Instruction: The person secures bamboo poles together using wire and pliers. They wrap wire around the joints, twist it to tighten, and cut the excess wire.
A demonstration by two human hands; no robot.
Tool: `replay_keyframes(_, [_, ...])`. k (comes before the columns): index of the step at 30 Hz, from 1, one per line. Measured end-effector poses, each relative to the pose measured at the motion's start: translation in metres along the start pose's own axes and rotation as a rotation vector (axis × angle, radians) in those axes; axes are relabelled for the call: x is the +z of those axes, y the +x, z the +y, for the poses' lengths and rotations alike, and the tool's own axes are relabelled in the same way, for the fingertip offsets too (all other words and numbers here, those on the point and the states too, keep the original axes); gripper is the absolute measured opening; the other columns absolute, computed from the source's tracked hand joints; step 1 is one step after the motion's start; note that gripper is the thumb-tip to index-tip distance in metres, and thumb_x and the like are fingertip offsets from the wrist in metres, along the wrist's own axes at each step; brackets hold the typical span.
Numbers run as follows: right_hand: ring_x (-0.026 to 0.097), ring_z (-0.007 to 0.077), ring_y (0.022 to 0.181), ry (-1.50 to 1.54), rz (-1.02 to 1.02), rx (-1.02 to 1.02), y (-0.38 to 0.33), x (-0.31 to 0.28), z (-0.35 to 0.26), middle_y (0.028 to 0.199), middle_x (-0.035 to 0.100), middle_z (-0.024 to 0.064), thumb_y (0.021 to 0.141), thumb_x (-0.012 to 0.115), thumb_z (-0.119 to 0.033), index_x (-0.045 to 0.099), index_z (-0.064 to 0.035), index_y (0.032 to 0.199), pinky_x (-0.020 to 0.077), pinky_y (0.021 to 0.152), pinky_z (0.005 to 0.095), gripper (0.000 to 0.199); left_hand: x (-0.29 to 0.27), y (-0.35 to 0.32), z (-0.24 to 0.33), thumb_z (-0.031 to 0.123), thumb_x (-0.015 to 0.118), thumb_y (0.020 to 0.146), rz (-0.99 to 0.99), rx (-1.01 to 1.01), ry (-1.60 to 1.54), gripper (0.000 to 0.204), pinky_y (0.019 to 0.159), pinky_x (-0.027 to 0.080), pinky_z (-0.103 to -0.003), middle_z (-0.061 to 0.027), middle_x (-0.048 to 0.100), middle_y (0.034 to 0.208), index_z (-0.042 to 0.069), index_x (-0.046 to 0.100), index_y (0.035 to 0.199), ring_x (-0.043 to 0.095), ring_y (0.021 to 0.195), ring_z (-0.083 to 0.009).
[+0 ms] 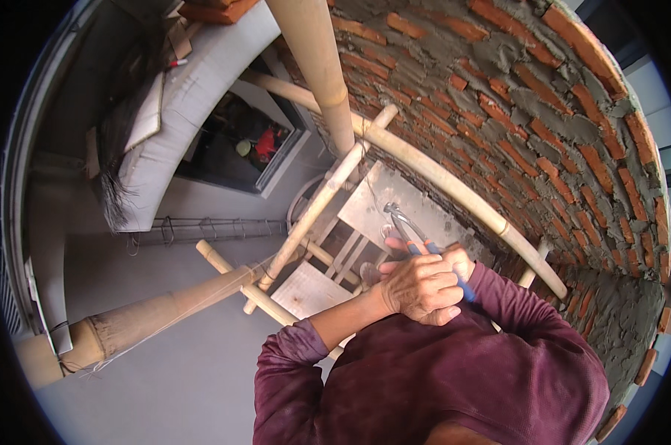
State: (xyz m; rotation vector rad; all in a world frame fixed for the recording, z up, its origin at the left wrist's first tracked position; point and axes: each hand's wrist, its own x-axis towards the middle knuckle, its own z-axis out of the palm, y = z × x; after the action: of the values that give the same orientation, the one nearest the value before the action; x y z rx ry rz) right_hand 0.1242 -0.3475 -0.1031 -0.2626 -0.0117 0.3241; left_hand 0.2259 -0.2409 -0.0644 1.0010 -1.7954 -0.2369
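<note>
Rough red brick wall [543, 126] with coarse grey mortar at two o'clock. Smooth, matt bamboo poles [317, 67] at twelve. Dull metal pliers [406, 226], blue plastic grips, at centre. Soft maroon cloth sleeve [454, 371] at six.

A rough brick wall [543, 111] is curving across the upper right, grey mortar oozing between its orange bricks. Bamboo scaffolding poles [424, 159] are crossing in front of it, one thick pole [317, 59] running straight up out of view and another [165, 308] slanting off to the lower left. Pale wooden planks [309, 289] are lying across the poles below. Far beneath, a grey concrete floor [180, 371] is spreading out, and a white ledge [194, 96] is bending around a dark opening [235, 148].
</note>
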Motion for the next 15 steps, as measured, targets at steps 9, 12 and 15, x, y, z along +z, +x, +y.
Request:
replay_keyframes(9, [0.063, 0.016, 0.085, -0.484, 0.833, 0.125, -0.025, -0.139, 0.006, 0.108, 0.065, 0.0124, 0.085, 0.044, -0.003, 0.041, -0.0106, 0.138, 0.0498, 0.071, 0.0284, 0.054, 0.028, -0.088, -0.044, 0.044, 0.057, 0.088, -0.012, -0.6, 0.187, 0.039, 0.098, 0.03, -0.045, -0.0105, 0.053, 0.12, 0.007, 0.057, 0.101, 0.044, 0.116, -0.0319])
replay_keyframes(12, [0.063, 0.0126, 0.066, -0.619, 0.946, 0.298, -0.025, -0.194, -0.008, 0.093, 0.068, 0.0082, 0.091, 0.05, -0.009, 0.049, -0.0102, 0.116, 0.0449, 0.05, 0.0237, 0.025, 0.026, -0.184, -0.117, 0.02, 0.052, 0.09, 0.357, -0.98, 0.39, 0.026, 0.099, 0.029, -0.045, -0.0142, 0.057, 0.111, 0.001, 0.058, 0.105, 0.046, 0.111, -0.0335])
replay_keyframes(15, [0.063, 0.0134, 0.069, -0.475, 0.843, 0.341, -0.027, -0.235, -0.008, 0.097, 0.067, 0.0083, 0.093, 0.052, -0.01, 0.046, -0.0109, 0.116, 0.0432, 0.048, 0.0238, 0.024, -0.003, -0.254, -0.169, 0.021, 0.047, 0.095, 0.498, -1.197, 0.602, 0.027, 0.096, 0.034, -0.043, -0.0161, 0.059, 0.109, -0.002, 0.059, 0.103, 0.047, 0.108, -0.0322])
